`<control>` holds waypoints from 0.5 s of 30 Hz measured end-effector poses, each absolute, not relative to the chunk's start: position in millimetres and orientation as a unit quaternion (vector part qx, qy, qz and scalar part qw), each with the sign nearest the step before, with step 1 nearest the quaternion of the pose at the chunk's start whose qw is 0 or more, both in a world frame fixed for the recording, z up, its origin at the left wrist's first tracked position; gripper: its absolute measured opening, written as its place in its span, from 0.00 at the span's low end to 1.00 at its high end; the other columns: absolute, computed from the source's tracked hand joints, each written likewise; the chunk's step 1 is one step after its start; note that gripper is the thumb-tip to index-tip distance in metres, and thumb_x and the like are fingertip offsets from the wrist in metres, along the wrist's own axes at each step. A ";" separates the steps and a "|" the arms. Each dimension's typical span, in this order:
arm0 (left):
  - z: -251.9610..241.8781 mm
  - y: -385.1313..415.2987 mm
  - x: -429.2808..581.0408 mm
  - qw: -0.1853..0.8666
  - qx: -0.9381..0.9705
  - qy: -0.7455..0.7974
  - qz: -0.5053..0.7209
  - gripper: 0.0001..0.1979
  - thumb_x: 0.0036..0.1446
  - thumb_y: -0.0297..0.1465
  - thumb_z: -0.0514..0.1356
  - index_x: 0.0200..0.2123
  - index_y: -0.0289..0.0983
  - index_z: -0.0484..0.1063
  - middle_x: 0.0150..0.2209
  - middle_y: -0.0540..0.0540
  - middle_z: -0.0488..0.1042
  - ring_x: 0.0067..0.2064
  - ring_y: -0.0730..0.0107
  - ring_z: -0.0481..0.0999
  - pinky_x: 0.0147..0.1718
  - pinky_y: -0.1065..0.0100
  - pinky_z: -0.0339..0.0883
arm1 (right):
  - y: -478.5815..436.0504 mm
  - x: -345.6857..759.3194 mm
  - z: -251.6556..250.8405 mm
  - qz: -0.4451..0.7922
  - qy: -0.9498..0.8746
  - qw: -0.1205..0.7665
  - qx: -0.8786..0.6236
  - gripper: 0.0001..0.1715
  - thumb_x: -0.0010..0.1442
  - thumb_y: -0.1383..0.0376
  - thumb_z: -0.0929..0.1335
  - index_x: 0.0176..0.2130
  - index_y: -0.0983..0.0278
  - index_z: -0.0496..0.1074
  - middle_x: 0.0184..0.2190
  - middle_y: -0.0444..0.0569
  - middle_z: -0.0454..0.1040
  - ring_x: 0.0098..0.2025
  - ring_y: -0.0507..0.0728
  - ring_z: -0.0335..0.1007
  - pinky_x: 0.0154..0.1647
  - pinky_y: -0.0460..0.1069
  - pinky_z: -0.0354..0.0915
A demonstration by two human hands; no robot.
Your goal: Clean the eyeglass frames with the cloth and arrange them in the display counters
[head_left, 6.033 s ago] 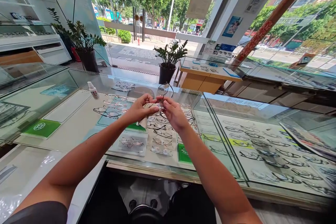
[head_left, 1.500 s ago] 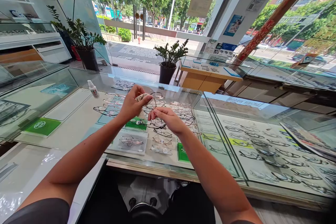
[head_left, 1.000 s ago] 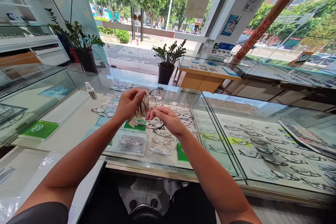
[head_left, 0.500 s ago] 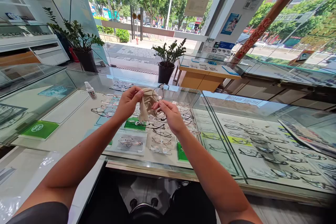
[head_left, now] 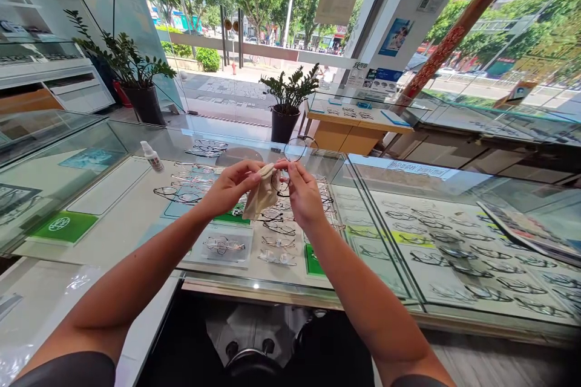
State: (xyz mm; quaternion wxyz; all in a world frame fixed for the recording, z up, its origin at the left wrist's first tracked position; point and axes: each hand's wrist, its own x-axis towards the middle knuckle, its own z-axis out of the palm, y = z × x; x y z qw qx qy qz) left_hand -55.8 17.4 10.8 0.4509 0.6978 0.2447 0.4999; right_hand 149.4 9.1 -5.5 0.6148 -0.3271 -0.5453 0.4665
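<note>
Both hands are raised over a glass display counter [head_left: 136, 139]. My left hand [head_left: 231, 186] pinches a beige cleaning cloth [head_left: 259, 198] against one lens of a thin black-rimmed pair of glasses [head_left: 293, 154]. My right hand [head_left: 303, 193] is closed on the frame of those glasses near the bridge, and the other round lens stands up above my fingers. The cloth hangs down between the two hands. Under the glass lie rows of several spectacle frames [head_left: 276, 242] on trays.
A small white spray bottle [head_left: 151, 156] stands on the counter to the left. A second glass case full of frames [head_left: 454, 254] runs to the right. Two potted plants [head_left: 287, 100] stand behind the counter by the window. A black stool [head_left: 252, 363] is below.
The glasses were tilted up, so that one lens now stands above my right hand. My left hand moved the cloth from a crumpled grip onto the lower lens. The view shifted slightly right.
</note>
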 end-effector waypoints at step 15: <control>-11.1 9.4 -32.9 0.527 0.619 0.258 0.522 0.28 0.53 0.49 0.82 0.39 0.42 0.69 0.48 0.41 0.83 0.53 0.56 0.84 0.48 0.60 0.81 | -5.8 134.8 -2.8 0.524 -0.563 0.578 -0.273 0.27 0.69 0.37 0.74 0.42 0.56 0.87 0.57 0.52 0.82 0.69 0.66 0.71 0.76 0.61 0.64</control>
